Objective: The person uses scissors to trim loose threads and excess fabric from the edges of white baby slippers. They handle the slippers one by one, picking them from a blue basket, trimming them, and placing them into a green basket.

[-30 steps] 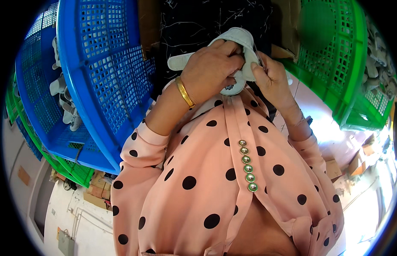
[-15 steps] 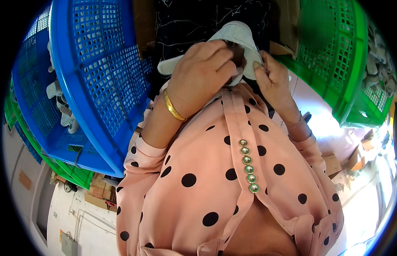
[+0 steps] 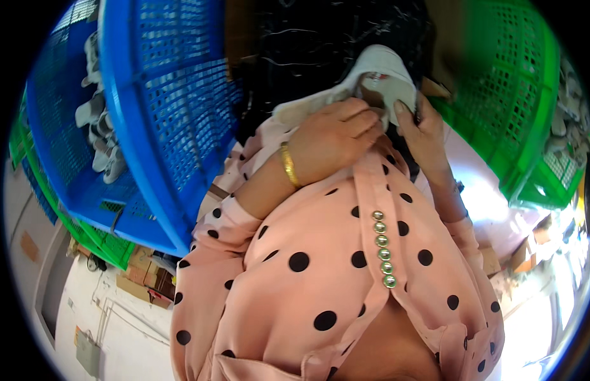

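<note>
The bare right hand [image 3: 419, 124] pinches a white cloth shoe upper [image 3: 397, 91], rounded end pointing away, just beyond the gold-bangled left hand [image 3: 336, 133]; whether that grips, I can't tell.

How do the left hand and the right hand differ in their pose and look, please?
The left hand lies with its back showing over the lower part of the white shoe; the right hand pinches the shoe's right edge. A gold-coloured bangle circles the left hand's wrist; no such bangle shows on the right. Both hands are bare.
</note>
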`<state>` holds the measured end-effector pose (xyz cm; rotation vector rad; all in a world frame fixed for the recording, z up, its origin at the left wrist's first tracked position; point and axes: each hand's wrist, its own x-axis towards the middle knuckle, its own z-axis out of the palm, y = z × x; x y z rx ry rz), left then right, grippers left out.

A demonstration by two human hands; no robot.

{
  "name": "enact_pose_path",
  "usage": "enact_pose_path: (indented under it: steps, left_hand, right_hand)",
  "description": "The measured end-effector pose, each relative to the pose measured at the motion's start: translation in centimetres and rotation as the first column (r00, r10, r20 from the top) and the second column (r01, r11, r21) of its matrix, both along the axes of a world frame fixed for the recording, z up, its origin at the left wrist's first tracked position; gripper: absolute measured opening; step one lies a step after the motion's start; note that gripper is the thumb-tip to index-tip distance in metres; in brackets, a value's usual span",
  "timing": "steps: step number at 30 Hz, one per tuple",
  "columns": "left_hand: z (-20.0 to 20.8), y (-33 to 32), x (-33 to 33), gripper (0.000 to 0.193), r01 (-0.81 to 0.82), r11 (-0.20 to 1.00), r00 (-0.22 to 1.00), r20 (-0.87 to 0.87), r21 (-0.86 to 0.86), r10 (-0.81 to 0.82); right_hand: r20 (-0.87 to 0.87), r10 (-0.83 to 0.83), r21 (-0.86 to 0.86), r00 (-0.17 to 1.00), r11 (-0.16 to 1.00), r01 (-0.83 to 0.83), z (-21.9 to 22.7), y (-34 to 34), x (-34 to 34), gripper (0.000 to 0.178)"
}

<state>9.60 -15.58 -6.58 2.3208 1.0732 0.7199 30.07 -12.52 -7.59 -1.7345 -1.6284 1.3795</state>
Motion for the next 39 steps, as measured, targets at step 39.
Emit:
enact_pose_path:
  steps: [39]
  left_hand:
    - [-3.2, 18.4, 0.2, 0.074, 0.403, 0.866, 0.782, -0.602, 0.295, -0.159]
  right_hand:
    - [-0.681, -0.616, -0.061, 0.397, 0.588, 0.807, 8.5, 5.5, 12.0, 0.022]
